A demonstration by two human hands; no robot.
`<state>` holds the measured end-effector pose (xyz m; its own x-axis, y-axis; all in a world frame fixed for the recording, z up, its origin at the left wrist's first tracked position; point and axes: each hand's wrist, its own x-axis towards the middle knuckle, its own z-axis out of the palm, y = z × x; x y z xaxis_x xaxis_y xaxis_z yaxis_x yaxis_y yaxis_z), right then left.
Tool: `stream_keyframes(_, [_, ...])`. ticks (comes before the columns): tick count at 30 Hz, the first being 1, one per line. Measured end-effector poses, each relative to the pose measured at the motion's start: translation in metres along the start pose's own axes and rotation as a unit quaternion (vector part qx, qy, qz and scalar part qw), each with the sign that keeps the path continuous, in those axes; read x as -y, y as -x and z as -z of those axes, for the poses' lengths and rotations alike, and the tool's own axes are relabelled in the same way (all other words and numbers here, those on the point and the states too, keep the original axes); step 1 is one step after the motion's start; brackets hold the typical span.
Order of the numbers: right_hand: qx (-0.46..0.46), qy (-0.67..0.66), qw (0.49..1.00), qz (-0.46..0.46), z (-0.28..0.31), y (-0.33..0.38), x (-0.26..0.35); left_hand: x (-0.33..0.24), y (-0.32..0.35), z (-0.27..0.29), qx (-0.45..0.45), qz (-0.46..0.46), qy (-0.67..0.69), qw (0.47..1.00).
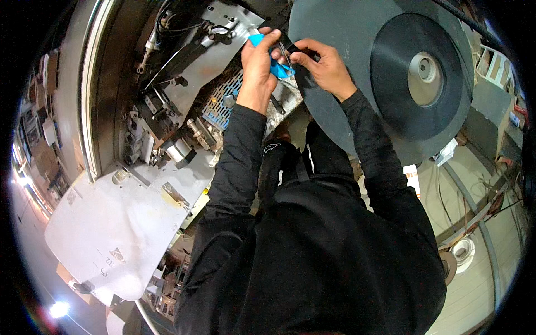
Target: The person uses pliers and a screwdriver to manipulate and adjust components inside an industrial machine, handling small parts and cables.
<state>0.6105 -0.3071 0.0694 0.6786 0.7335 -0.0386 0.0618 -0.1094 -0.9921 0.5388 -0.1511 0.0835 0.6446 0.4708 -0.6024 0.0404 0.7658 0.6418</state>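
My left hand (259, 72) is closed around a bright blue thing (281, 70), which shows above and below the fingers; its kind I cannot make out. A thin dark, metal-looking piece runs along it near the fingertips. My right hand (328, 68) is closer to the large grey disc, with thumb and fingers pinched on a small dark piece (292, 49). The two hands are close together, fingertips nearly meeting. Behind my right hand, the grey disc (335, 28) bears a wound black reel (385, 67) with a pale hub (416, 78).
On the left stands a machine with a metal plate (204, 70), cables (162, 25) and a motor-like cylinder (178, 151). A blue slotted grate (223, 103) lies below my left hand. A white panel (111, 223) juts out at lower left. A white spool (462, 251) is on the floor at right.
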Motion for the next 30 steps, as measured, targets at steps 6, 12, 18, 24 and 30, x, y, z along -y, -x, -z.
stream_keyframes(6, [0.086, -0.034, 0.994, 0.05, 0.003, -0.014, 0.039, -0.002, 0.031, 0.012, 0.036, 0.069, 0.045, 0.996])
stream_keyframes(12, [0.057, 0.112, 0.991, 0.04, -0.021, -0.011, 0.067, -0.022, 0.046, 0.01, -0.089, -0.109, 0.015, 0.99])
stream_keyframes(18, [-0.088, 0.202, 0.955, 0.199, -0.057, -0.012, 0.07, -0.051, 0.027, 0.076, -0.152, -0.136, 0.147, 0.968])
stream_keyframes(24, [-0.003, 0.296, 0.947, 0.126, -0.061, -0.048, 0.049, -0.067, 0.088, 0.113, -0.293, -0.316, -0.026, 0.902])
stream_keyframes(30, [0.024, 0.446, 0.889, 0.097, -0.074, -0.11, -0.025, -0.004, 0.171, 0.187, -0.357, -0.245, -0.201, 0.879])
